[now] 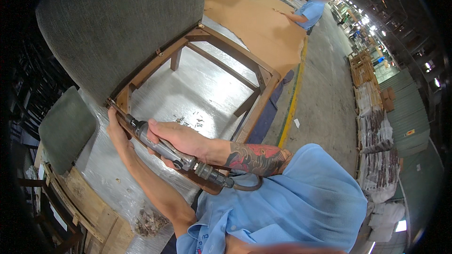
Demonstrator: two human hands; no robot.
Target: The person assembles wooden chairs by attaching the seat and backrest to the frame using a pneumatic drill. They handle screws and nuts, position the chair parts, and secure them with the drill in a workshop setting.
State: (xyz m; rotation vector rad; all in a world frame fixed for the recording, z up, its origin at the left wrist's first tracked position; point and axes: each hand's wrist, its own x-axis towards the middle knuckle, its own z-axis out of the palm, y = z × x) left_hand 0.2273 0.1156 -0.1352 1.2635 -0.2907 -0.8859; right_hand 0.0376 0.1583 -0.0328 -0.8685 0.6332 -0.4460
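Note:
My right hand is wrapped round a grey air screwdriver, with a hose running back from its rear end. The tool's long bit reaches the near corner where a brown wooden chair frame meets a grey fabric backrest. At that same corner is my left hand, its fingers closed beside the bit's tip; what they pinch is too small to make out. Metal brackets show along the joint between frame and backrest. The frame has no seat on it, so the plastic-covered surface shows through.
Brown paper covers the far part of the worktable, where a person in blue stands. A grey cushioned piece and wooden parts lie at left. Wrapped stacks line the aisle at right, beyond a yellow floor line.

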